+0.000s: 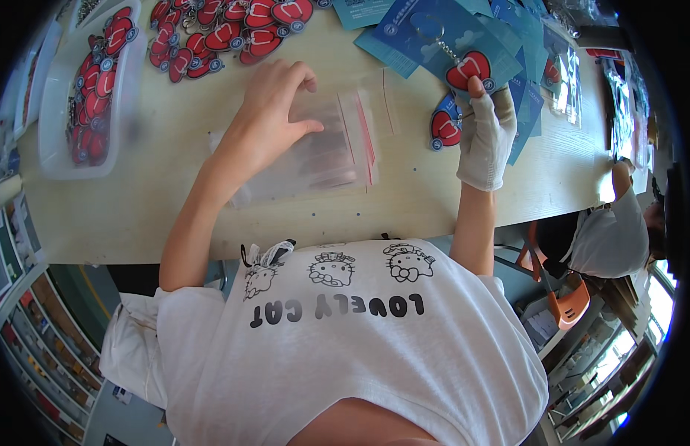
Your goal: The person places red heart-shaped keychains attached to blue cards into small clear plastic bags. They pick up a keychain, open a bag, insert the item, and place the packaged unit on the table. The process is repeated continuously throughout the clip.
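My right hand, in a white glove with bare fingertips, pinches a red heart-shaped keychain against a blue card. The keychain's chain and metal ring lie across the card. My left hand is bare and holds nothing, its thumb and fingers apart in a loose curve. It hovers over or beside a stack of clear zip bags with red seal lines. Whether it touches them I cannot tell. Another red keychain with a blue card lies just left of my right hand.
A clear plastic bin of red keychains stands at the left. Several more keychains are heaped at the far edge. Blue cards spread behind my right hand, with bagged pieces beyond. Another person sits at the right.
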The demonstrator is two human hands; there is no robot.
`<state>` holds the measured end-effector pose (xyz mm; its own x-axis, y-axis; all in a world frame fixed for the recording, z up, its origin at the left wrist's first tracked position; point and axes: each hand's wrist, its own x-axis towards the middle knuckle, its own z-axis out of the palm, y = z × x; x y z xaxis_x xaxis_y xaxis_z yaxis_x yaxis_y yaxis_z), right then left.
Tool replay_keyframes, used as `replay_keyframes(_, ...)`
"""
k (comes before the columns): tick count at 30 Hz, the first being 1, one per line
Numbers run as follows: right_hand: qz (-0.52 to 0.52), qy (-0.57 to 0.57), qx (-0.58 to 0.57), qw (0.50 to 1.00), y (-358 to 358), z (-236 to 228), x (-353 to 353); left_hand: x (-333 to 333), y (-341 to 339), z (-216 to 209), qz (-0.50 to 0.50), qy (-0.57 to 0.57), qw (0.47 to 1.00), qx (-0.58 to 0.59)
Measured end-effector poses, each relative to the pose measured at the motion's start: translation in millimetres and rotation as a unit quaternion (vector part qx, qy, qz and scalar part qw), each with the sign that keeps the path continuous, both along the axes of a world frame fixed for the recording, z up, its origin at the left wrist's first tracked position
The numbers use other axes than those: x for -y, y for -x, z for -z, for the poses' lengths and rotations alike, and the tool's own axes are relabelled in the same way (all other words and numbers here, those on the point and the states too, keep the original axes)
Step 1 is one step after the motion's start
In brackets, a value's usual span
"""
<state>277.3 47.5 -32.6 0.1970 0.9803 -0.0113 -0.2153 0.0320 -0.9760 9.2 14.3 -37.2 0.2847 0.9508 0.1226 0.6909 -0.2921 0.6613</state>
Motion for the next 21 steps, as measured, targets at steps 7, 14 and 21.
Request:
replay_keyframes(7, -0.029, 0.024, 0.122, 0.992, -23, 6, 1, -6, 8, -13, -0.047, 0.159, 0.972, 0.169)
replay_keyframes(14, -0.106, 0.045, 0.012, 0.993, -27, 0, -1, -18, 18, -7, -0.049, 0.260, 0.885, 0.383)
replay_keyframes(21, -0.110, -0.012, -0.010, 0.994, -28, -11, -7, -19, 17, -11, -0.068, 0.281, 0.885, 0.365)
